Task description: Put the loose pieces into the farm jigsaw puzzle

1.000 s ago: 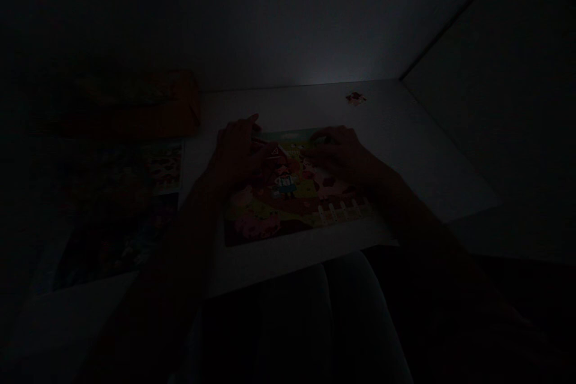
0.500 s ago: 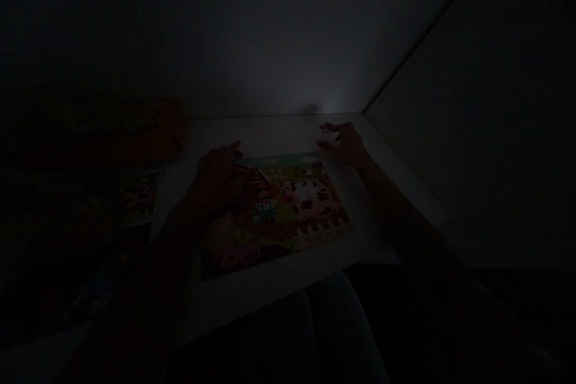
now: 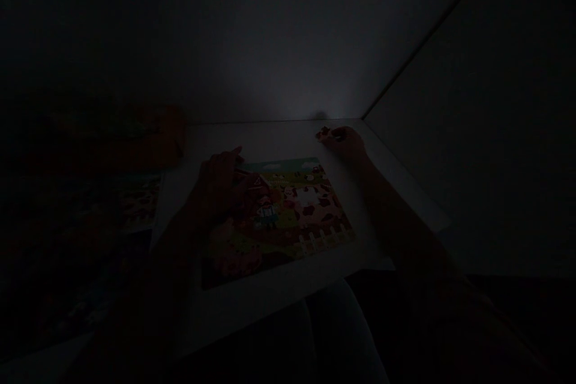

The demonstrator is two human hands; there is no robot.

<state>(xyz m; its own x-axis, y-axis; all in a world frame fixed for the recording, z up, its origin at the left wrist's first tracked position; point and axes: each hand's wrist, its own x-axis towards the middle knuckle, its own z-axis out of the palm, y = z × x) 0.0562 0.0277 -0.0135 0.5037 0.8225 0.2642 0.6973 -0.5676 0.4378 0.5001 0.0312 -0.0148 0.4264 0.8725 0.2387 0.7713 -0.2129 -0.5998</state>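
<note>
A farm picture puzzle (image 3: 279, 240) lies on the white table, showing a farmer, a barn, a spotted cow and a fence. A bare white patch (image 3: 307, 195) shows on the cow's body. Over the puzzle's upper left corner rests my left hand (image 3: 220, 180), its fingers apart and lying on the picture. My right hand (image 3: 348, 143), beyond the upper right corner, pinches a small brown-and-white puzzle piece (image 3: 323, 134) between thumb and fingers. The light is very dim, so fine detail is lost.
An orange-brown box (image 3: 166, 135) with greenery-like contents stands at the back left. Beneath it lies a printed picture sheet or box lid (image 3: 137, 204), mostly in darkness. A pale wall (image 3: 270, 42) rises behind the table (image 3: 270, 138), and another wall stands to the right.
My right hand has closed its thumb and fingers around the puzzle piece, which now shows its brown-and-white side. My left hand has stayed on the puzzle. The view has tilted slightly.
</note>
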